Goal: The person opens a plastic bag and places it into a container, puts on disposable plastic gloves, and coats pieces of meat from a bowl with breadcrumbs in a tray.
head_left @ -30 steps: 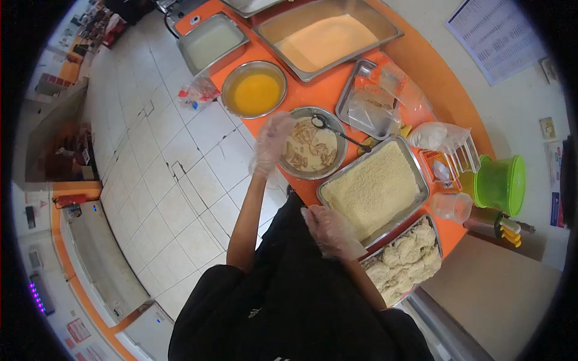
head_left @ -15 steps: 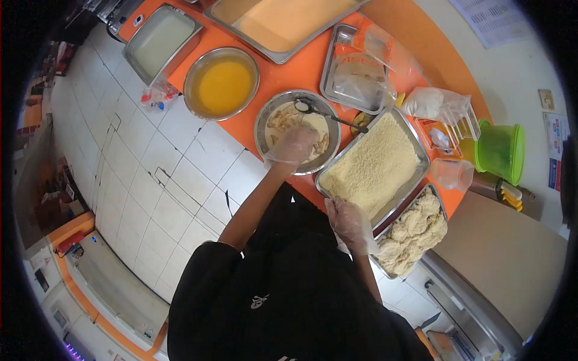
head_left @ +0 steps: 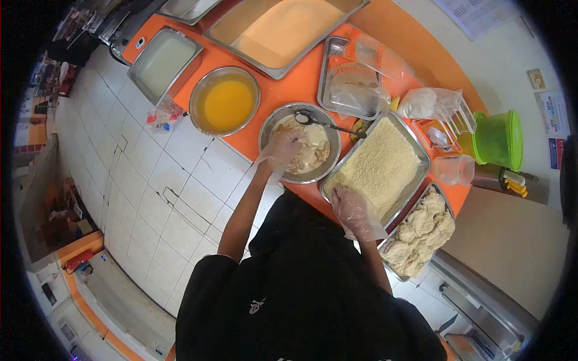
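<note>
A steel bowl (head_left: 265, 135) holds pieces in a pale, creamy liquid. My left hand (head_left: 282, 150), in a clear plastic glove, reaches over its left side, fingers curled at the pieces; what they hold is hidden. A dark-handled spoon (head_left: 330, 125) lies across the bowl's rim. To the right is a metal tray of pale crumbs (head_left: 380, 165). My right hand (head_left: 353, 209), also gloved, is at the tray's near left corner, its fingers drawn together on the crumbs, with nothing visible in them. Crumb-coated pieces (head_left: 419, 234) fill a smaller tray below.
A bowl of yellow liquid (head_left: 226, 103), a pan of whitish liquid (head_left: 161, 63) and a large pan of orange powder (head_left: 286, 33) stand farther back. A small tray with plastic bags (head_left: 355, 87), a clear cup (head_left: 453, 169) and a green-rimmed container (head_left: 504, 141) are on the right.
My left hand has moved from above the bowl's left edge down into the bowl. My right hand has moved onto the crumbs at the tray's corner. The camera view has shifted.
</note>
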Demonstrator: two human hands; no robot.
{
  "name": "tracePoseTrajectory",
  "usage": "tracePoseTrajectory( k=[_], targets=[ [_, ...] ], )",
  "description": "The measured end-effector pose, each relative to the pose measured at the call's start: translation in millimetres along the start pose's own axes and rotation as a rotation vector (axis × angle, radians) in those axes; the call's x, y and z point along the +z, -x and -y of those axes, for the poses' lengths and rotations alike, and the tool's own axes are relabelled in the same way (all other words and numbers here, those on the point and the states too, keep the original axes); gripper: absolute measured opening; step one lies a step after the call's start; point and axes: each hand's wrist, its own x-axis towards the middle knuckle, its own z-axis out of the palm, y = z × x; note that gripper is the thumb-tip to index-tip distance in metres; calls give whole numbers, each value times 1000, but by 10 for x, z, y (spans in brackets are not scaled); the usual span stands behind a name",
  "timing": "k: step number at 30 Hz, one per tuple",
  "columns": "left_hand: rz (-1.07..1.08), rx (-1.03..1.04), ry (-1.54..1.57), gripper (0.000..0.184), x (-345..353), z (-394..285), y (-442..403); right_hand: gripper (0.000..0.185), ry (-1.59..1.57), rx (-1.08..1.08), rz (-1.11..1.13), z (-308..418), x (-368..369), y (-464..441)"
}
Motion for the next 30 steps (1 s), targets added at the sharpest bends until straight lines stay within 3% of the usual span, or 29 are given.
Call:
tracePoseTrajectory(
  k=[2,4,8,11,13,16,20,22,26,28,30],
  targets=[
    [-5,12,107,28,-34,-5,20,26,-12,-38,-29,21,-24,-21],
    [84,-123,139,32,-126,-150,61,27,-12,-44,-14,49,-94,-32],
    [219,-239,47,37,-223,-331,61,28,2,-35,-71,22,-148,47],
    [112,-217,-102,38,-141,-144,30,28,8,61,-77,-99,-65,90],
    [74,175,-408,38,-128,7,27,28,-17,88,-96,-78,-91,158],
    [164,-5,-688,31,-145,-122,38,28,-40,140,-77,-74,-59,219],
    [221,-40,-856,26,-60,-256,115,30,-97,175,-73,-148,211,216],
    [46,155,-778,27,-39,-112,110,31,-106,176,-70,-101,209,192],
    [72,67,-537,29,-101,-217,99,28,-102,123,-79,-48,90,180],
    [139,-333,6,30,-187,-435,148,27,-100,120,-77,-61,139,149],
    [164,-350,1,32,-227,-367,110,26,-98,118,-73,-37,129,134]
  ],
)
